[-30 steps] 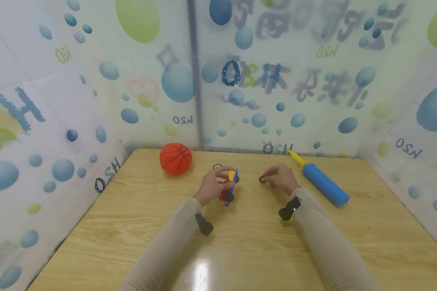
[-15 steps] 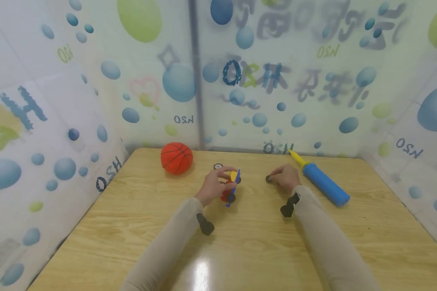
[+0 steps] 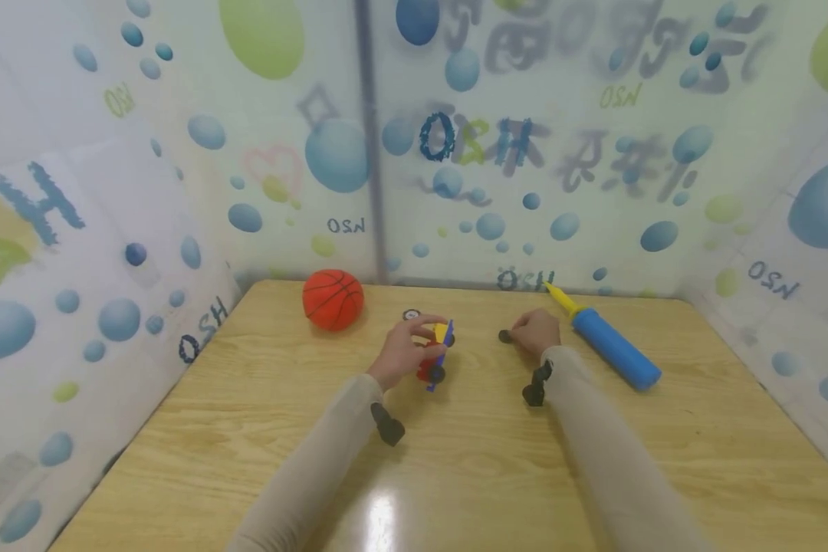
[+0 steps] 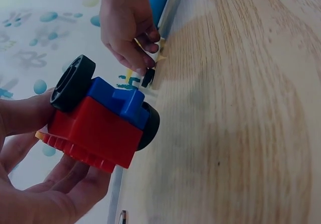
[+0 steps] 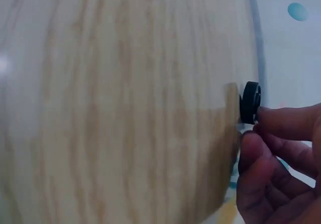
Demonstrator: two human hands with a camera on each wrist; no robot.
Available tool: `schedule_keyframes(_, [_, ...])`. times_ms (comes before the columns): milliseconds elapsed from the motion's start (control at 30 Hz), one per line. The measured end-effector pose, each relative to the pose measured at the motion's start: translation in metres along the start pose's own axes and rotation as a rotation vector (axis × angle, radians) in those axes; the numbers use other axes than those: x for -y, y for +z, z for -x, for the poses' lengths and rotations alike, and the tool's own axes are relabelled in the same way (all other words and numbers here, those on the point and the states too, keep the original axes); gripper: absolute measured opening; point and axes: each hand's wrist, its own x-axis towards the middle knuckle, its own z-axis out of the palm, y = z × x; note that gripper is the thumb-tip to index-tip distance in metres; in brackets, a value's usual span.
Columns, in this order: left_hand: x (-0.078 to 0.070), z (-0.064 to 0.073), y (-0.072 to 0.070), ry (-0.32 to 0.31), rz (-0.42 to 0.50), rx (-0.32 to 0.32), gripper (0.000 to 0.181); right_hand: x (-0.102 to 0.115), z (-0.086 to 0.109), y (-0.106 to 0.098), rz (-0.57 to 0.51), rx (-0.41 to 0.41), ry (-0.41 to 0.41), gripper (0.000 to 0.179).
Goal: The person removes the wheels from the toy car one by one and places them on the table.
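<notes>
My left hand (image 3: 402,354) grips a toy car (image 4: 98,128) built of red, blue and yellow plastic blocks, thumb on one side and fingers on the other. Two black wheels (image 4: 73,83) show on the car in the left wrist view. To the right, my right hand (image 3: 537,333) pinches a loose black wheel (image 5: 250,102) at its edge between thumb and fingertips, close over the table. Another loose wheel (image 3: 411,314) with a pale hub lies on the table just beyond my left hand.
A red toy basketball (image 3: 333,300) sits at the back left of the wooden table (image 3: 455,475). At the right lies a blue hand pump (image 3: 617,349) with a yellow nozzle pointing toward the back wall (image 3: 573,253). Patterned walls close off the back and both sides.
The right hand has shifted slightly right with the wheel and turned, so the wheel's face shows less. The left hand and the toy car stay nearly where they were.
</notes>
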Motion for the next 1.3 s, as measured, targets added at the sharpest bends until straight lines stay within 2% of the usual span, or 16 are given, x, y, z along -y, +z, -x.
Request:
schedule_keyframes(167, [0.005,-0.003,0.0,-0.019,0.014,0.004,0.047,0.007,0.004,0.002,0.044,-0.035,0.011,0.028])
schedule_keyframes(333, [0.007,-0.006,0.002,-0.039,0.035,-0.001,0.048,0.011,0.009,-0.002,0.0,-0.02,0.045,0.032])
schedule_keyframes(533, [0.005,-0.006,0.001,-0.034,0.084,-0.017,0.047,0.015,0.012,-0.014,-0.125,-0.022,-0.063,0.025])
schedule_keyframes(700, [0.005,-0.007,0.0,-0.05,0.095,-0.024,0.047,0.021,0.018,-0.019,-0.221,0.027,-0.108,0.021])
schedule_keyframes(900, [0.006,-0.008,-0.001,-0.076,0.098,-0.043,0.046,0.032,0.031,-0.021,-0.234,0.084,-0.186,0.023])
schedule_keyframes(1100, [0.009,-0.011,0.001,-0.071,0.107,-0.047,0.048,0.047,0.04,-0.017,-0.279,0.2,-0.297,0.026])
schedule_keyframes(1300, [0.01,-0.012,0.003,-0.078,0.123,-0.065,0.048,0.064,0.053,-0.013,-0.259,0.275,-0.419,0.017])
